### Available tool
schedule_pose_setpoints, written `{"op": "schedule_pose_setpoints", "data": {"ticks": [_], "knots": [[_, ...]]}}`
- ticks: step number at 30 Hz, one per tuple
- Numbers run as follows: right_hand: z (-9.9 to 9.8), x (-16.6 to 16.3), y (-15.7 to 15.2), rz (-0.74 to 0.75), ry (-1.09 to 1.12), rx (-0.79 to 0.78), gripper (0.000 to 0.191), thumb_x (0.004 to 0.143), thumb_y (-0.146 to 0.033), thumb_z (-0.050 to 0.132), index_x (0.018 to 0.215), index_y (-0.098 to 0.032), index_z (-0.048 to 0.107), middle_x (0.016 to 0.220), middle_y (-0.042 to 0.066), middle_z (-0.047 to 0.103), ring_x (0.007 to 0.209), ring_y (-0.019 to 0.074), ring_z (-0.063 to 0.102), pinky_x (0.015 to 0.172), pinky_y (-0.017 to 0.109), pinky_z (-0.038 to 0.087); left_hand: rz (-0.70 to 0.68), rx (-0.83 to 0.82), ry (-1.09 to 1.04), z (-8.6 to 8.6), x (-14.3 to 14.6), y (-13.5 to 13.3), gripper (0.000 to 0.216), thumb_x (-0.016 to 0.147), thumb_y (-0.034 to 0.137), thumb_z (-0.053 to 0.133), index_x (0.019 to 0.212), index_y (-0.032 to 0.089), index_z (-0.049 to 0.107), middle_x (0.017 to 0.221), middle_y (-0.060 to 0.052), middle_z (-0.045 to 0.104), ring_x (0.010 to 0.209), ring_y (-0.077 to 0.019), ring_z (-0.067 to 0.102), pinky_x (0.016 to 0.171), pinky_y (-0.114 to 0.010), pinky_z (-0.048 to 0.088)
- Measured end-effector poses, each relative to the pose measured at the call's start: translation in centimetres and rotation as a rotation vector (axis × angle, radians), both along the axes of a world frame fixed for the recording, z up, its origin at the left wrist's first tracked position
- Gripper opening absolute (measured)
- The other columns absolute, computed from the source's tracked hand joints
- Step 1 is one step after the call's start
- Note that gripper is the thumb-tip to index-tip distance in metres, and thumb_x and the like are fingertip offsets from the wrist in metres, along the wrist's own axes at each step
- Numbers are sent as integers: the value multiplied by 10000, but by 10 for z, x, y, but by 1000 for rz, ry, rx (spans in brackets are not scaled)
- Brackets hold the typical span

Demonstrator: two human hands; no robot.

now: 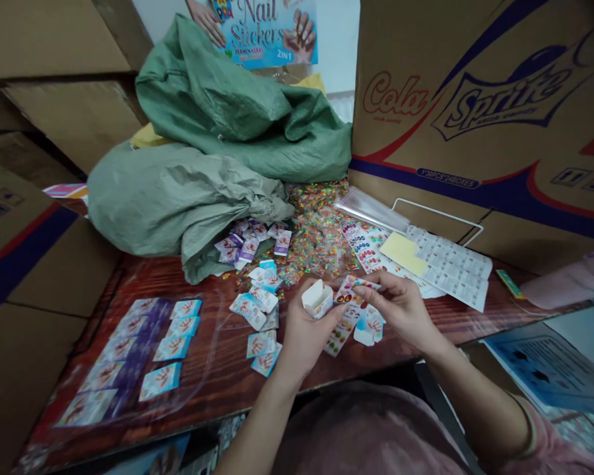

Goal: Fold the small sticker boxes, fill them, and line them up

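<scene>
Head view: the left hand (304, 340) is raised just over the near edge of the counter (212, 389), palm turned inward, wrist coming up from below. Its fingers are clamped on a small white box (318, 299), thumb on the near side. The box has its flap up and its open mouth tilted up and to the right.

The right hand (400, 307) comes in from the right with its forearm slanting down towards the body. Thumb and forefinger are pinched together on a sheet (352, 290) of coloured stickers. The sheet lies right of the box, with its long axis running roughly left to right and its left end pointing at the box's mouth. That end seems to sit just beside the mouth, but whether the two touch is hard to tell at this size. Both hands are close together, the left being the nearer to the box's opening.

Below the hands lie more strips (340, 335). Left of them are scattered packs (257, 307), and further left rows of packs in a clear bag (138, 349). Behind the hands is a heap (321, 224) of loose coloured bits, then green sacks (218, 152). To the right are printed sheets (450, 264) and a yellow pad (403, 254), backed by a carton (475, 99).
</scene>
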State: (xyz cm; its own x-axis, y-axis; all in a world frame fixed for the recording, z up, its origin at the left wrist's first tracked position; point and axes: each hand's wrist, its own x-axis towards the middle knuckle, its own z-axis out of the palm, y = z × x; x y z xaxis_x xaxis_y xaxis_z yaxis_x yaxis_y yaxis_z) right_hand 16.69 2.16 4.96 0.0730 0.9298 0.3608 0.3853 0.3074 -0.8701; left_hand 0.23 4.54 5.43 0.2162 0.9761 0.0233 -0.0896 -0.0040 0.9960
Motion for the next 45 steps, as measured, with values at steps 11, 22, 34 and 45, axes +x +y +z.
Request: {"op": "schedule_pose_setpoints", "data": {"ticks": [11, 22, 34, 45], "knots": [[-26, -8, -6, 113, -535, 336, 351, 887, -280, 592, 1231, -209, 581, 1175, 104, 669, 1095, 220, 629, 1064, 490, 406, 52, -91, -68, -9, -6, 0, 215, 606, 143, 732, 714, 182, 550, 640, 50, 580, 612, -107, 544, 611, -196, 445], [-27, -8, -2, -108, -189, 122, 187, 905, -278, 544, 936, -205, 713, 876, 49, 754, 787, 187, 719, 723, 289, 580, 71, -200, -35, -21, -4, -9, 220, 592, 145, 749, 732, 157, 579, 657, 30, 624, 609, -109, 561, 613, -207, 470], [-39, -17, -13, 83, -219, 122, 176, 903, -227, 560, 1030, -210, 681, 934, 44, 750, 829, 165, 714, 789, 288, 574, 33, -308, -146, -14, -11, -9, 260, 536, 154, 796, 759, 144, 663, 722, -2, 688, 684, -134, 614, 662, -229, 495], [-46, -22, -23, 142, -641, 413, 491, 906, -209, 554, 1380, -190, 429, 1236, 130, 634, 1158, 205, 591, 1111, 530, 324, 135, -659, -299, -25, -17, 2, 263, 463, 120, 755, 690, 193, 644, 635, 15, 674, 590, -153, 615, 498, -232, 479]]}}
